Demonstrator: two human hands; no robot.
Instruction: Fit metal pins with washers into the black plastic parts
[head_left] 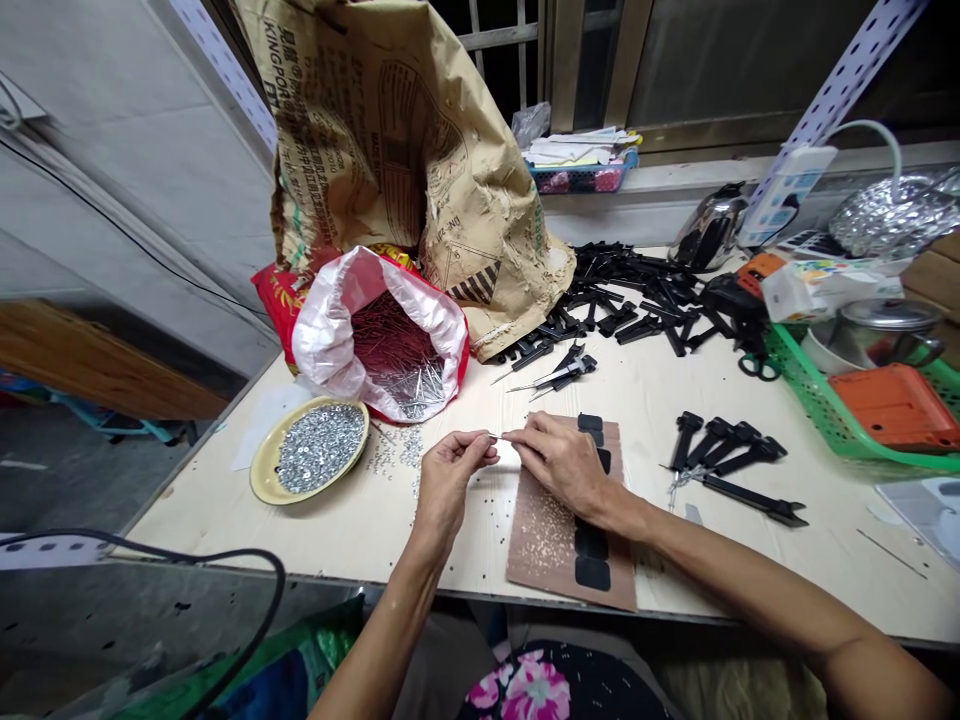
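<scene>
My left hand (450,475) and my right hand (561,462) meet over the table, both pinched on one thin metal pin (501,437) held level between the fingertips. Under my right hand lies a brown board (551,540) with black pads and small bright specks on it. Left of my left hand stands a yellow dish (262,478) full of small silver pieces. Behind the dish, a white and red plastic bag (337,320) lies open with long metal pins inside.
A big brown paper sack (390,140) stands at the back. Black plastic parts lie in a pile (637,295) and in a small group (731,460) to the right. A green basket (817,410) with an orange box, a kettle (709,235) and a power strip (787,190) are far right.
</scene>
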